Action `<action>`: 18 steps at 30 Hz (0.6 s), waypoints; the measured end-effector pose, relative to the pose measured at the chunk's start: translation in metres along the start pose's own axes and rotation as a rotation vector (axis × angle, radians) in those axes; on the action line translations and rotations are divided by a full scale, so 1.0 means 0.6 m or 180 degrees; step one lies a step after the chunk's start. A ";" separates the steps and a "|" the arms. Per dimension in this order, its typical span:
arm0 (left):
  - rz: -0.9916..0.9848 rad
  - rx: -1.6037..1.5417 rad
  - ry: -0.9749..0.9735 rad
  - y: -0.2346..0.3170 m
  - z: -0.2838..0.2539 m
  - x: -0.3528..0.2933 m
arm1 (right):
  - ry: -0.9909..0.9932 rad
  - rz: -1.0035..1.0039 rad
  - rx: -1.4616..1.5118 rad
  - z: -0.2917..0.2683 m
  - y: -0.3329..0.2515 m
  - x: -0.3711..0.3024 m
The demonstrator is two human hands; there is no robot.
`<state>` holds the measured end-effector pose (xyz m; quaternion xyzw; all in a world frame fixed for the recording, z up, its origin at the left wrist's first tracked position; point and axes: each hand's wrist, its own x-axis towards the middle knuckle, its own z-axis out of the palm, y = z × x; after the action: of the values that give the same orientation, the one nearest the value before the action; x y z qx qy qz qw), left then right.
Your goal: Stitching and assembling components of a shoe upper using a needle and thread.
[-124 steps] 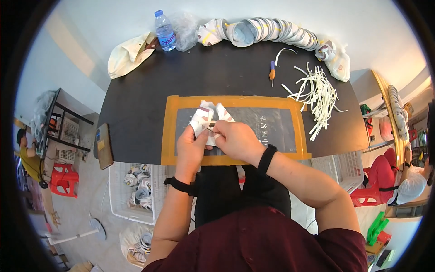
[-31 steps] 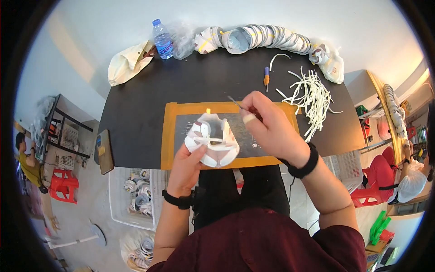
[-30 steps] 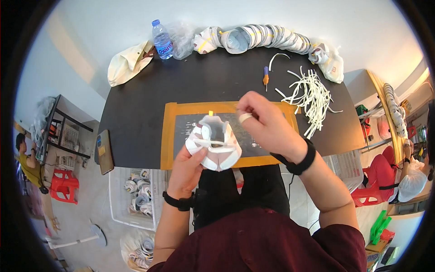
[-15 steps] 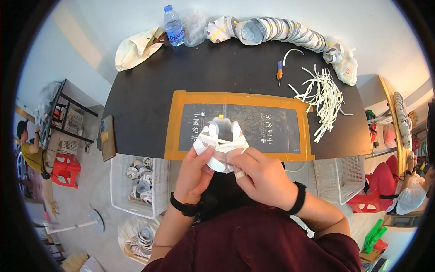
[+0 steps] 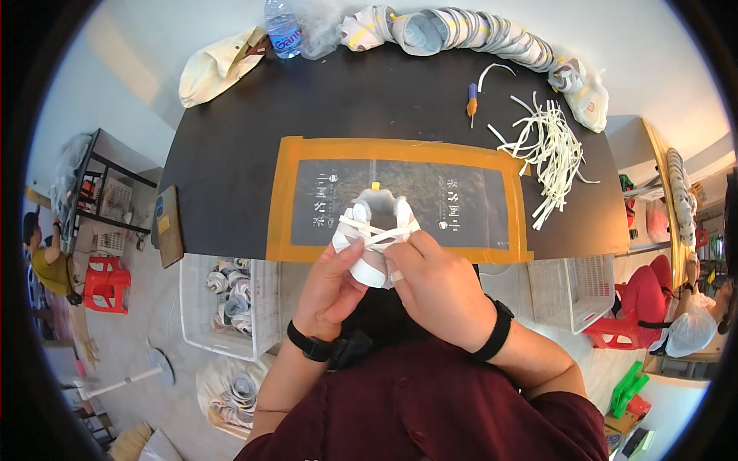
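Held just over the table's near edge is a small white and pale-pink shoe upper, with a grey lining and a yellow tab at its far end. Cream flat laces cross over its opening. My left hand is closed around its left side, the thumb lying on top near the lace crossing. On the other side, my right hand is closed with bent fingers on the right edge. Whether a lace end is also pinched in those right fingers is hidden. Both wrists wear black bands.
A dark table bears a tape-framed mat, a pile of cream laces, an orange-handled awl, a phone, a bottle and a row of shoe uppers. Crates stand below; people sit at both sides.
The view has shifted, so the table sits higher in the picture. The upper has tilted slightly in my hands, and my right fingers have shifted along its right edge. The lace crossing shows more plainly.
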<state>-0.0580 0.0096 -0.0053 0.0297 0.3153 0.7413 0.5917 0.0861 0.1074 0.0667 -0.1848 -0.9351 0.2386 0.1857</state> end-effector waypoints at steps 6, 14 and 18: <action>-0.0181 -0.0253 -0.0221 0.008 -0.008 -0.002 | -0.0094 -0.0007 0.0073 0.011 0.000 0.008; -0.0091 -0.0092 -0.0231 0.003 -0.018 0.003 | -0.0158 0.0068 0.0324 0.018 0.003 0.014; -0.0101 -0.0136 -0.0223 0.002 -0.018 0.003 | -0.0161 0.0089 0.0418 0.023 0.007 0.012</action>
<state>-0.0642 0.0062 -0.0136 0.0380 0.2790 0.7369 0.6145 0.0747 0.1088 0.0550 -0.1792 -0.9192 0.3065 0.1703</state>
